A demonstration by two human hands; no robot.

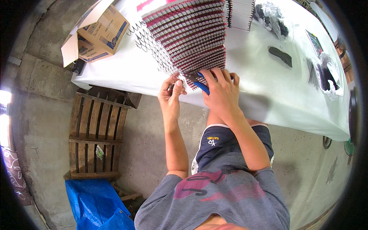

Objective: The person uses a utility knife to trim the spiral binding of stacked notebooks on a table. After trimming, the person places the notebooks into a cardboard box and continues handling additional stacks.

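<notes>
Fingers of the right hand (221,90) were wrapped around blue-handled pliers (201,85), closed firmly on the grips, with the tool's nose pointing left toward the near end of a wire coil (155,48). The left hand (171,94) pinched that coil end between thumb and forefinger, fingers drawn narrow on the wire, just beside the pliers' tip (whether the tip actually bit the wire I could not tell).

Both hands met at the front edge of the surface (268,96), where a fanned stack of notebooks (191,34) with dark red and white covers lay overlapping like shingles. The coil ran diagonally along the stack's left side, touching it.

As a judgement: the wire looked thin and springy, light, easily bent out of shape, and sharp at its cut end, so a pinch close to the tip, as the left hand had it, seemed the right hold. The pliers looked stiff, and their coated grips unlikely to slip. The stack seemed heavy as a whole yet prone to sliding, sheet over sheet.

Further out, an open cardboard box (97,32) sat at the surface's left corner, more coils (313,73) and plastic bags (331,90) lay to the right, and a wooden pallet (97,134) rested on the floor below.
</notes>
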